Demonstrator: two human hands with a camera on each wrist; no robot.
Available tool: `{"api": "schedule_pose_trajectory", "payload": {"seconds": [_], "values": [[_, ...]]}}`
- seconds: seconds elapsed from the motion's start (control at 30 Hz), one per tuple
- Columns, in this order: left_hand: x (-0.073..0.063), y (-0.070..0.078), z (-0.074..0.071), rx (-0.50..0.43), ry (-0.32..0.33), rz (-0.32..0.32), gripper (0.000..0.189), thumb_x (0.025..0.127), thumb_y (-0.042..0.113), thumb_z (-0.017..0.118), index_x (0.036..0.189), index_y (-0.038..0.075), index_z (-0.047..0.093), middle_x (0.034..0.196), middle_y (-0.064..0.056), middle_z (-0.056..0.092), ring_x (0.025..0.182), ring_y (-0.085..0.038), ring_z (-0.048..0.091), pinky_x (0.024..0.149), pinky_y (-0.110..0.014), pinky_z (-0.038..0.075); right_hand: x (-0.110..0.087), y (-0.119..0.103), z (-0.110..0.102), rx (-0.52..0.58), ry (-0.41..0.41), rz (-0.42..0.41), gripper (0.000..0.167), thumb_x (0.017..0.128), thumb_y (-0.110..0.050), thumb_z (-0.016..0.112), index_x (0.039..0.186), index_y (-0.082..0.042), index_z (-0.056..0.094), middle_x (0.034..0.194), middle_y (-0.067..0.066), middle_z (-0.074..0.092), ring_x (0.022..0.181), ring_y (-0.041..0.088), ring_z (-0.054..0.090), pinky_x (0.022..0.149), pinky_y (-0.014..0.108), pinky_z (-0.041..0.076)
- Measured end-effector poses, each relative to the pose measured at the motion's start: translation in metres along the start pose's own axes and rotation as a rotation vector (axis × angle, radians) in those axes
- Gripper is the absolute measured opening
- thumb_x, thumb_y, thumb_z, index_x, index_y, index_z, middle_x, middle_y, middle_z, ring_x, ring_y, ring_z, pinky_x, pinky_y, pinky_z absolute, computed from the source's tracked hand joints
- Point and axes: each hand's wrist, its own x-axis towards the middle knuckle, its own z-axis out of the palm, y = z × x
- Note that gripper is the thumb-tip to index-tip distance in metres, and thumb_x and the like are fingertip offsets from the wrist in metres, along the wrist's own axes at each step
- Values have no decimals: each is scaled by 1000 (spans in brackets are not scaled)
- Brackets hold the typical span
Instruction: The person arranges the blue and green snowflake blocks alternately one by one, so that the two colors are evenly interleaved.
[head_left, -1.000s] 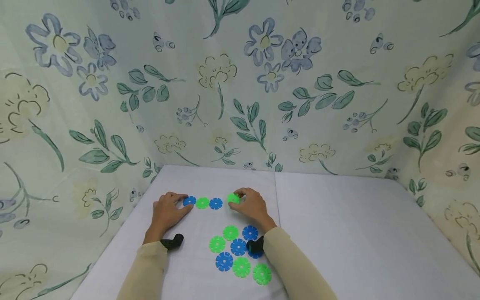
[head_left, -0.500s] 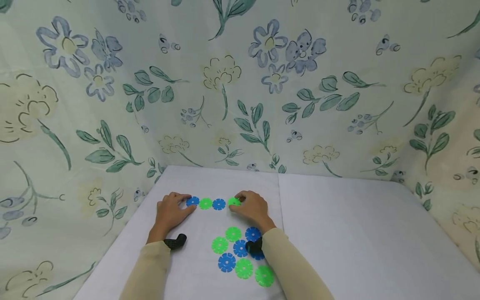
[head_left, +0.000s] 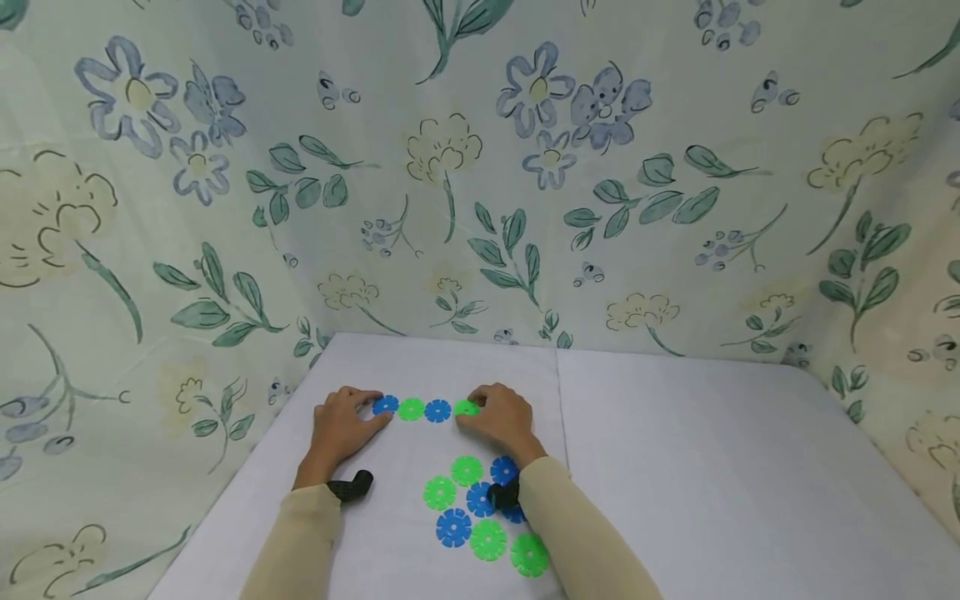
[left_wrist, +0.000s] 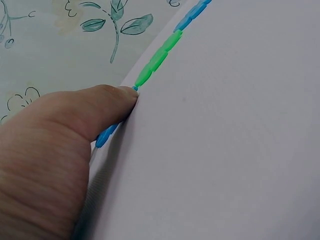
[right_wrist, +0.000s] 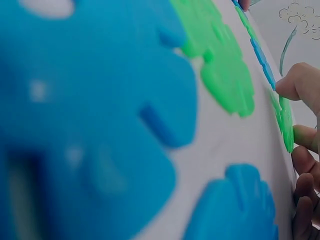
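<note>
Four-like notched plastic discs are avoided here; a row on the white table starts with a blue disc (head_left: 386, 404), then a green disc (head_left: 411, 409) and another blue disc (head_left: 438, 411). My left hand (head_left: 339, 425) holds the row's left-end blue disc between thumb and index finger; in the left wrist view the thumb covers much of that disc (left_wrist: 103, 137). At the right end, my right hand (head_left: 504, 417) pinches a green notched disc (head_left: 465, 407) beside the second blue one. In the right wrist view this green disc (right_wrist: 286, 122) lies close over the cloth, thumb and fingers at its edges.
Nearer the body, a loose group of several blue and green notched discs (head_left: 453, 527) lies on the white cloth (head_left: 675, 467), partly under the right sleeve and wrist camera (head_left: 504, 495). A floral curtain (head_left: 450, 208) stands behind the table.
My right hand has brought the green disc down and slightly left, closer to the row's second blue disc. The left hand keeps its place on the end blue disc.
</note>
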Motion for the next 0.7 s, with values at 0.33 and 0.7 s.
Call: {"api": "schedule_pose_trajectory", "payload": {"seconds": [0.33,0.7], "values": [[-2,1,-1,4,14,6,52,85,55,72,126,25,70,122,-12,63,111,-33,55,89,-55,37,1,2,5,-40,4,0,44,73,-54,80,107,-26,78,101,-5,72,93,15,64,81,39,50],[-1,0,1,2,17,2,52,84,56,72,126,25,70,122,-11,63,111,-32,55,88,-53,37,-2,0,2,0,-18,23,47,73,-54,82,110,-25,78,106,-3,72,99,18,64,85,41,50]]}}
